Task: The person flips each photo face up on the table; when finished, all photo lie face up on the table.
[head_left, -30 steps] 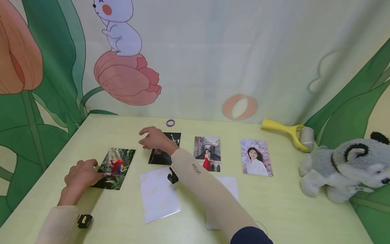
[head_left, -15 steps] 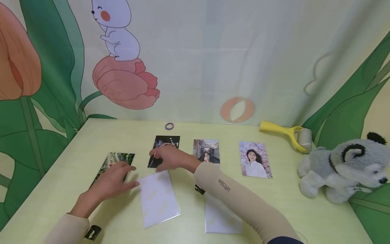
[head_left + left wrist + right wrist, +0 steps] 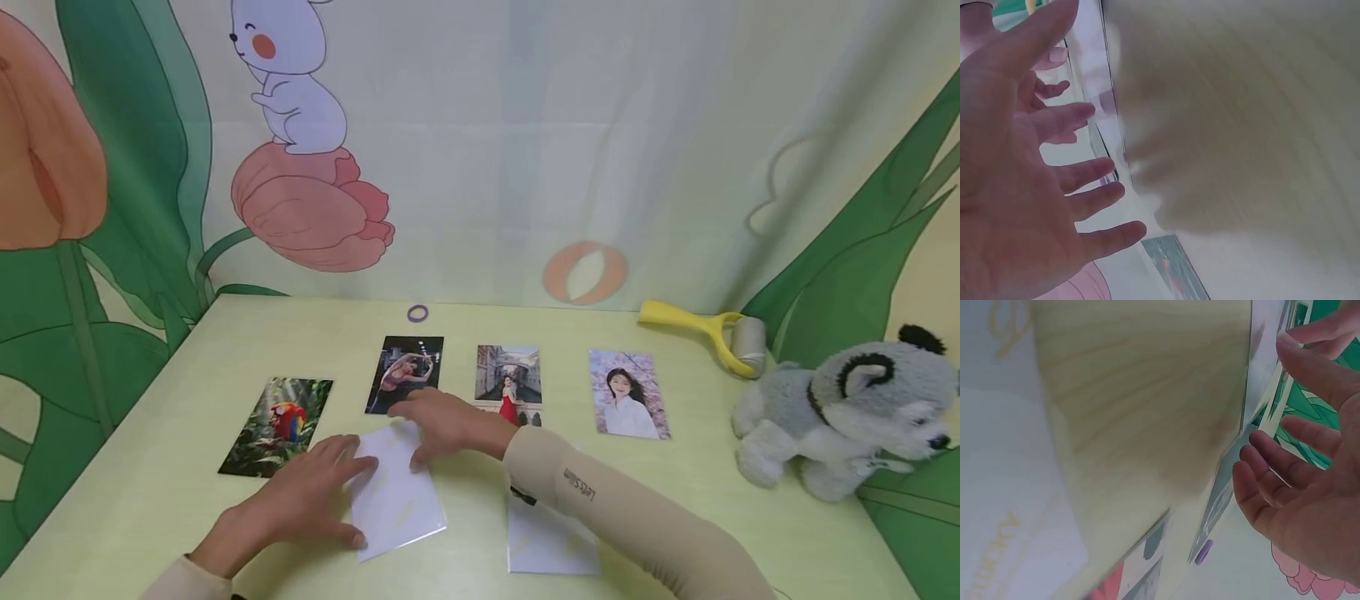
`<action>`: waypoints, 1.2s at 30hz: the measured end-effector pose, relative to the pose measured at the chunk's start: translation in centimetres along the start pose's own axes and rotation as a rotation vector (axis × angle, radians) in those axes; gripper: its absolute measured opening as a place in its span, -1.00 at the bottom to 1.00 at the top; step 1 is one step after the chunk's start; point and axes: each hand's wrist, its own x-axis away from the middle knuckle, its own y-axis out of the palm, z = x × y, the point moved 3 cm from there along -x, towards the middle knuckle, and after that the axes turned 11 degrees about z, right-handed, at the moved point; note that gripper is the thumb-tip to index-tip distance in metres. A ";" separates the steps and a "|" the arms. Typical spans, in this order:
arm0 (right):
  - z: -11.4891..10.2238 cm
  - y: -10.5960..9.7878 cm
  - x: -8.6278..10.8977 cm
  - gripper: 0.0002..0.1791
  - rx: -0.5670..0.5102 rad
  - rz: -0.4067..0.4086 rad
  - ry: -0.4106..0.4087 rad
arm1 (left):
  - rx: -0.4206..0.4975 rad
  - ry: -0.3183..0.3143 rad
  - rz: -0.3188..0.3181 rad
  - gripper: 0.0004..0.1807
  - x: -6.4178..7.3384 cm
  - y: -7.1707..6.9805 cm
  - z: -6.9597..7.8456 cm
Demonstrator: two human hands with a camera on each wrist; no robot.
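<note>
A white sheet with faint yellow marks point(image 3: 401, 500) lies flat, slightly turned, in the lower middle of the head view, with a hand at either side. The left hand point(image 3: 318, 492) comes in from the lower left, fingers spread and thumb held well apart, its index finger and thumb over the sheet's left edge. The right hand point(image 3: 453, 425) reaches in from the lower right, its fingers loosely bent over the sheet's upper edge and its thumb over the right side — whether either hand presses on it, I cannot tell. A second white sheet point(image 3: 547, 542) lies to the right, partly hidden by a beige sleeve point(image 3: 645, 508). Four photos lie above: a parrot photo point(image 3: 277, 425) at centre left, a photo of someone stretching point(image 3: 405, 371) just above the right hand, a red-dress photo point(image 3: 510, 371) near the centre, and a white-top photo point(image 3: 628, 400) right of that. A purple ring point(image 3: 417, 313) lies near the table's far edge; a yellow-handled roller point(image 3: 690, 321) and a grey plush dog point(image 3: 840, 417) are at the right.
</note>
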 end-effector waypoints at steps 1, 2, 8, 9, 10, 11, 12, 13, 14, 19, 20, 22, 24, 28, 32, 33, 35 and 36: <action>0.0 0.1 0.0 -0.15 -0.003 0.002 -0.001 | -0.002 0.010 0.001 0.02 0.2 0.1 0.0; -0.1 0.2 0.1 -0.15 -0.007 0.002 -0.002 | 0.003 0.021 0.001 0.03 0.3 0.2 0.1; -0.3 0.6 0.2 -0.18 0.002 -0.002 0.008 | 0.041 0.033 -0.012 -0.02 0.6 0.7 1.0; -0.3 0.6 0.2 -0.18 0.007 0.003 0.006 | 0.034 0.028 -0.012 -0.02 0.6 0.8 1.0; -0.3 0.7 0.1 -0.19 0.014 0.008 0.002 | 0.028 0.028 -0.008 -0.02 0.6 0.8 1.1; -0.3 0.7 0.1 -0.19 0.019 0.013 0.000 | 0.024 0.023 -0.005 -0.02 0.6 0.8 1.2; -0.4 0.7 0.1 -0.20 0.020 0.016 0.000 | 0.021 0.017 -0.004 -0.02 0.6 0.8 1.3; -0.4 0.7 0.0 -0.21 0.019 0.017 0.000 | 0.020 0.014 -0.003 -0.01 0.6 0.9 1.3; -0.4 0.7 0.0 -0.21 0.017 0.018 -0.001 | 0.023 0.012 -0.001 -0.01 0.6 0.9 1.3; -0.4 0.9 -0.1 -0.24 0.014 0.012 -0.001 | 0.047 -0.004 -0.003 -0.01 0.6 1.0 1.5; -0.4 0.9 -0.1 -0.24 0.017 0.015 0.000 | 0.048 -0.002 -0.001 -0.01 0.6 1.0 1.5; -0.5 0.9 -0.1 -0.24 0.030 0.019 0.002 | 0.054 -0.007 -0.003 -0.01 0.6 1.0 1.6; -0.5 1.0 -0.1 -0.23 0.044 0.020 0.007 | 0.063 -0.013 -0.011 -0.02 0.6 1.1 1.7; -0.6 1.0 -0.1 -0.21 0.062 0.007 0.033 | 0.076 -0.009 -0.023 -0.01 0.5 1.1 1.8; -0.6 1.0 0.0 -0.19 0.050 0.000 0.074 | 0.080 0.008 -0.014 0.00 0.5 0.9 1.8; -0.6 1.0 0.0 -0.19 0.048 0.000 0.080 | 0.086 0.002 -0.017 0.01 0.4 0.9 1.8; -0.5 1.0 0.0 -0.20 0.051 0.002 0.086 | 0.093 -0.009 -0.026 0.02 0.3 0.9 1.8; -0.5 1.0 0.0 -0.21 0.052 0.005 0.089 | 0.098 -0.023 -0.036 0.03 0.3 0.8 1.8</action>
